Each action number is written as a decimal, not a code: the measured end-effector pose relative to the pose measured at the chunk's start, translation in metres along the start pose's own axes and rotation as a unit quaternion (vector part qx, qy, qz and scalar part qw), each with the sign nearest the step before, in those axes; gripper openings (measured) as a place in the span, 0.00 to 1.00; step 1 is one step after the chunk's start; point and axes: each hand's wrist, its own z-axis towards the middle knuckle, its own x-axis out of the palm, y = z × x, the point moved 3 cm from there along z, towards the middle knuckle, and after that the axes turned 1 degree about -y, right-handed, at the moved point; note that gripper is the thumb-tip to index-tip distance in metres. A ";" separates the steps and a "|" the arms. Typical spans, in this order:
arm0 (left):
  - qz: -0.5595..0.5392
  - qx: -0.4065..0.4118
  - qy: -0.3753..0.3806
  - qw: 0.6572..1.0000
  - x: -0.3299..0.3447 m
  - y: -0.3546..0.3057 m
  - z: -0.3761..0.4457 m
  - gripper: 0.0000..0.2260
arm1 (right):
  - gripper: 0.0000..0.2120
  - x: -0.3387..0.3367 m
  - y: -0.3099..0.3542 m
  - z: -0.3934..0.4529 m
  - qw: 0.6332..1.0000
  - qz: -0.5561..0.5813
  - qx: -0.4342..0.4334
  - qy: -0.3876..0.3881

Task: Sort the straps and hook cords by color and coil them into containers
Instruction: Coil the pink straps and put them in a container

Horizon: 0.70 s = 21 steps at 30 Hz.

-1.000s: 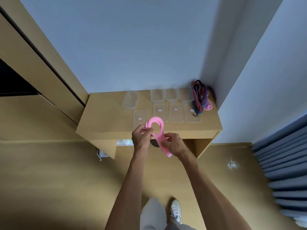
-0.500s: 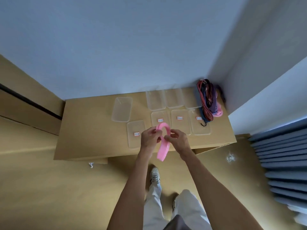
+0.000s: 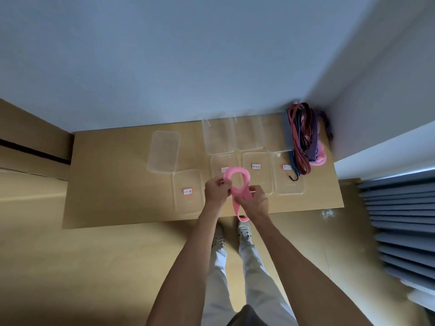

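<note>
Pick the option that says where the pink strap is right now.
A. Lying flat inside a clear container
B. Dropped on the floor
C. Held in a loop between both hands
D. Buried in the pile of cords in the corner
C: the pink strap forms a loop held by the left hand and the right hand above the table, its tail hanging down below the hands.
</note>
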 end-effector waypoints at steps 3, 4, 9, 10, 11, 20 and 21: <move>0.068 0.047 0.007 0.997 0.034 -0.004 0.008 0.05 | 0.28 -0.019 -0.010 0.018 0.999 -0.024 -0.006 -0.041; 0.079 0.055 0.004 0.995 0.045 -0.006 0.011 0.05 | 0.27 -0.024 -0.012 0.025 0.999 -0.028 -0.005 -0.045; 0.105 0.055 0.001 0.993 0.086 -0.012 0.039 0.06 | 0.25 -0.039 -0.014 0.062 0.997 -0.042 -0.023 -0.064; 0.100 0.054 0.001 0.994 0.092 -0.011 0.045 0.06 | 0.24 -0.040 -0.013 0.068 0.996 -0.044 -0.029 -0.068; 0.097 0.053 -0.003 0.994 0.097 -0.011 0.051 0.05 | 0.23 -0.040 -0.013 0.075 0.996 -0.046 -0.035 -0.071; 0.202 0.085 -0.032 0.975 0.105 -0.003 0.066 0.07 | 0.19 -0.039 -0.026 0.096 0.992 -0.061 -0.074 -0.086; 0.218 0.091 -0.040 0.971 0.104 -0.003 0.065 0.07 | 0.19 -0.040 -0.028 0.096 0.991 -0.045 -0.069 -0.104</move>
